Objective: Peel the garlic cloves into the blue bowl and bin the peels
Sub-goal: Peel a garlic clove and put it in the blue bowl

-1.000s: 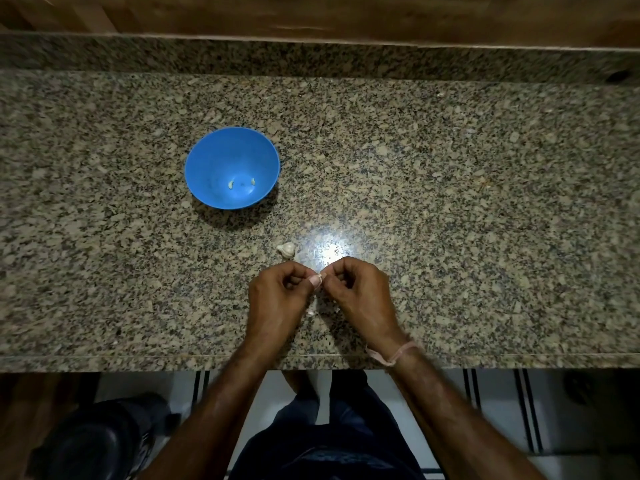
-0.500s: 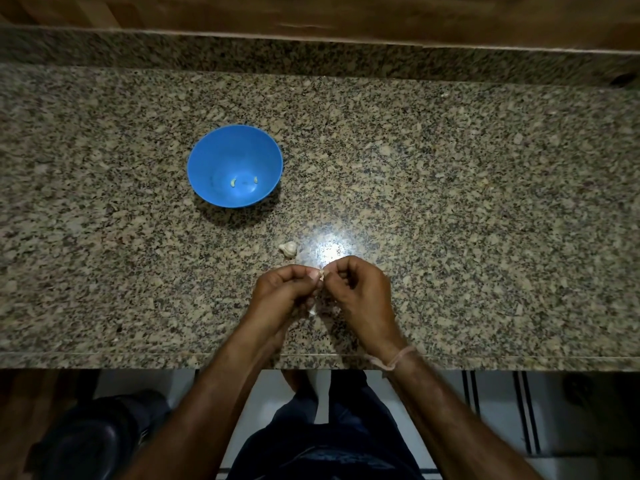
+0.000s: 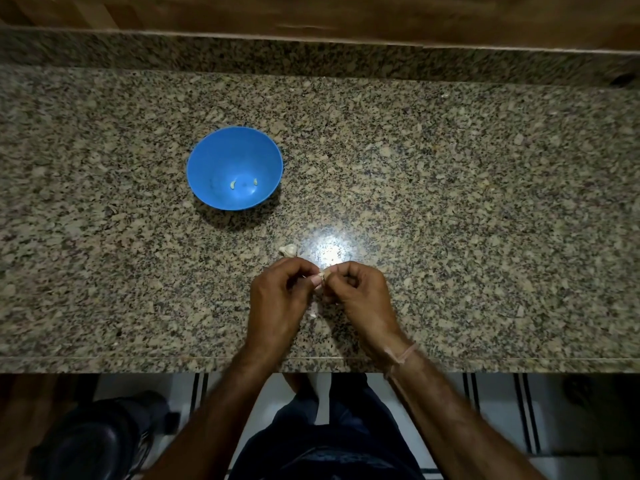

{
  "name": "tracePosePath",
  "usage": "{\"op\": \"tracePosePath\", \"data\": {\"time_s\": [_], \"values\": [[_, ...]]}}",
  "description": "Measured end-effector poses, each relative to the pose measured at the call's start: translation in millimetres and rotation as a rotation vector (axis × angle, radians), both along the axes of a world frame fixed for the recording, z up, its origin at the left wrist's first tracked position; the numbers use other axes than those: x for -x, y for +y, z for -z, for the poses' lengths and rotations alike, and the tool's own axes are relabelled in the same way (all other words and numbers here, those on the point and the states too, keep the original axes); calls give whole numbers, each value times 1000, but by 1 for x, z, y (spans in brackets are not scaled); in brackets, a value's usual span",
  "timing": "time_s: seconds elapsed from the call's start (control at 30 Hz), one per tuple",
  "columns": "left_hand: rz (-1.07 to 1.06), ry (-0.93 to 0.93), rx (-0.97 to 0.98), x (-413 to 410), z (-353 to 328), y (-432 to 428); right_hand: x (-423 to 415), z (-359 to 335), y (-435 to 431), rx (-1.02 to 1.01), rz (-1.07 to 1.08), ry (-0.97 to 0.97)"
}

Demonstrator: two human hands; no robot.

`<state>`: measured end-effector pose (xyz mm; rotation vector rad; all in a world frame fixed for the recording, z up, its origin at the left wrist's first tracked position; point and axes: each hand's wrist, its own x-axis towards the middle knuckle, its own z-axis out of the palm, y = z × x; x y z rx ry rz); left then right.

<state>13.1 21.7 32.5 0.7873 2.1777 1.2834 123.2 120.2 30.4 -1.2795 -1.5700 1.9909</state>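
A blue bowl [image 3: 207, 161] stands on the granite counter [image 3: 450, 202], left of the middle, with two small peeled cloves [image 3: 232, 184] lying in its bottom. Near the counter's front edge my left hand [image 3: 277, 299] and my right hand [image 3: 360, 296] meet fingertip to fingertip, and both pinch one small garlic clove [image 3: 321, 276] between them. A pale piece of garlic [image 3: 289, 250] lies on the counter just beyond my left hand. Small white bits of peel [image 3: 313, 311] lie on the counter between my wrists.
A raised granite ledge and a wooden wall [image 3: 311, 15] close off the counter's far side. Below the front edge, at the lower left, a dark round bin [image 3: 93, 441] stands on the tiled floor. My legs show under the counter edge.
My hands stay together on the clove, and only the fingers shift slightly. The camera has drifted a little, so the bowl sits a touch higher in view.
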Motion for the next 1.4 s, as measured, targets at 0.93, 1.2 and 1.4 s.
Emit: {"op": "tracePosePath", "data": {"time_s": [0.93,1.2,1.4], "values": [[-298,-935,-99,-1,12,13,-4,18,-4,-727,-204,-99],[-294,-957,-62,3,17,12,-9,24,7,-929,-236,-312],[-146,-652,63,3,17,9,-6,23,12,-678,-167,-157]]}}
